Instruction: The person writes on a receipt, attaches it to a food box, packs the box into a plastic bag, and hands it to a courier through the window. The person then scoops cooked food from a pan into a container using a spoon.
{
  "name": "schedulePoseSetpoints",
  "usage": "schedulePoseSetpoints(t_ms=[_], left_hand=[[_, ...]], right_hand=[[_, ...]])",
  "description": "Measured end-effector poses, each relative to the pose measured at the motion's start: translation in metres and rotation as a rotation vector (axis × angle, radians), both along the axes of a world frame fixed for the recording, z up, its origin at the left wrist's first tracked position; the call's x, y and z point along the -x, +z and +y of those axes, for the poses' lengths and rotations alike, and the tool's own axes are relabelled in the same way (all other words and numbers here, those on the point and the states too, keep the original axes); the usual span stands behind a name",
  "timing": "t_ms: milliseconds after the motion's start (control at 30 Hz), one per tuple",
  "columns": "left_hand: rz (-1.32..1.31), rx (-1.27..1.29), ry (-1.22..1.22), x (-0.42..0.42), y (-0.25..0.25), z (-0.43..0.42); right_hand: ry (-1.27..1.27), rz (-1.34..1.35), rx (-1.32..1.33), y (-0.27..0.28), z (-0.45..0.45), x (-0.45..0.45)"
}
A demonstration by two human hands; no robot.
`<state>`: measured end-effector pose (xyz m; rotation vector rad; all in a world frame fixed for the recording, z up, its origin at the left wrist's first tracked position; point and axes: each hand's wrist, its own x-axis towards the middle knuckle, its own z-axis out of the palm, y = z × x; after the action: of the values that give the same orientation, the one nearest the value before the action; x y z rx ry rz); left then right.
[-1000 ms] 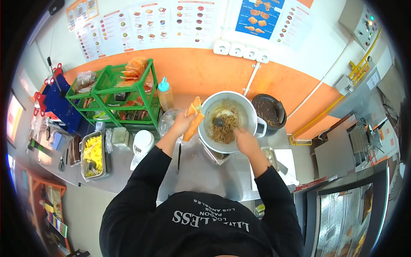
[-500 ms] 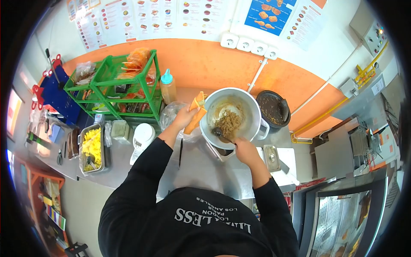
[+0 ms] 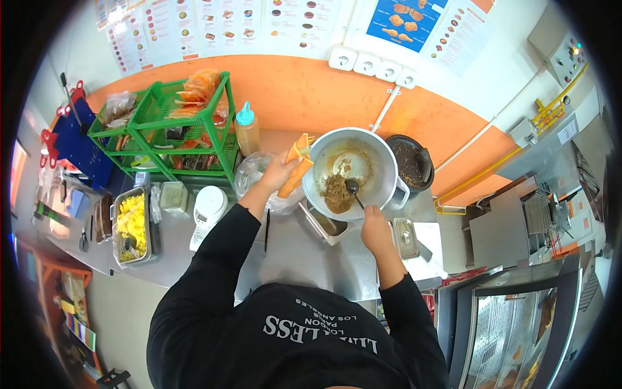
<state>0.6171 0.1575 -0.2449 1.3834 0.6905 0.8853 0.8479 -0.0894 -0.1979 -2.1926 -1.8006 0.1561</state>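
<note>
A large grey metal pot (image 3: 381, 146) holds a brownish-green mashed mixture (image 3: 338, 194) gathered near its front wall. My right hand (image 3: 376, 228) is closed around the handle of a dark spoon (image 3: 352, 187), whose bowl rests in the pot at the right edge of the mixture. At the pot's left side, my left hand (image 3: 278, 171) grips a folded orange cloth-like piece (image 3: 297, 172) against the rim. Whether a pot handle lies inside the folds is hidden. Beneath the pot's front edge is a rectangular metal container (image 3: 330, 238).
Behind the pot's right side stands a dark round bowl (image 3: 409, 170). A lidded metal container (image 3: 405, 238) lies on a white board (image 3: 427, 249). To the left are a plastic bag (image 3: 249, 170), a sauce bottle (image 3: 247, 133), a scale (image 3: 208, 209), green racks (image 3: 217, 123) and a tray of yellow food (image 3: 148, 249).
The spoon has moved from the mixture's front-left side to its right, and my right hand has shifted slightly with it. The mixture is now more bunched up. My left hand keeps its grip.
</note>
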Motion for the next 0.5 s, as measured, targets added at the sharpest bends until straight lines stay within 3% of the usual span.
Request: schedulePoseSetpoints(t_ms=[100,233,500], left_hand=[[0.143,-0.074,0.026,0.002,0.0,0.0],[0.097,-0.08,0.001,-0.002,-0.01,0.004],[0.039,-0.052,-0.006,-0.008,-0.014,0.006]], right_hand=[[-0.06,0.054,-0.016,0.012,-0.005,0.002],[-0.069,-0.064,-0.147,0.012,-0.006,-0.004],[-0.102,0.044,0.027,-0.007,-0.03,0.021]])
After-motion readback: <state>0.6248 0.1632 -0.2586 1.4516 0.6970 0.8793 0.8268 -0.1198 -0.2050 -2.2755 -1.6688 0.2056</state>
